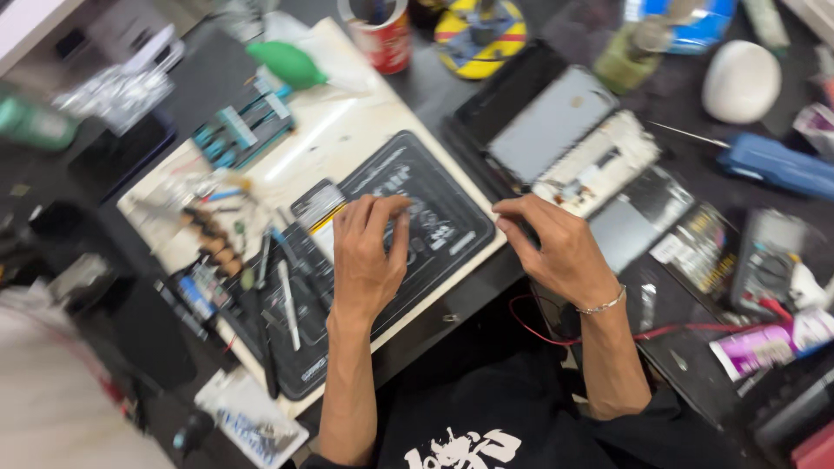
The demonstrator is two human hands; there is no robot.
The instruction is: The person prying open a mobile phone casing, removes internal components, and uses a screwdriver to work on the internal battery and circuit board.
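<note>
My left hand [369, 256] lies palm-down on the black rectangular rubber work mat [434, 217], fingers curled, pinching nothing I can make out. My right hand [556, 252] rests loosely bent at the mat's right edge, empty. Risk: a sweep could flick the thin metal tweezers [288, 304] off the counter's near edge.

Black mat [434, 227] as landmark, lying on a pale board [347, 139]. Left hand [369, 252] rests palm-down on the mat, fingers bent, tips at mat's middle. Right hand [556, 247] just off the mat's right edge, fingers curled; bracelet [604, 304] on wrist. Tools [287, 295] left of mat. Opened phone [556, 122] up-right of mat. Red cup [382, 39] above. Blue screwdriver [773, 165] far right. Frame blurred.
</note>
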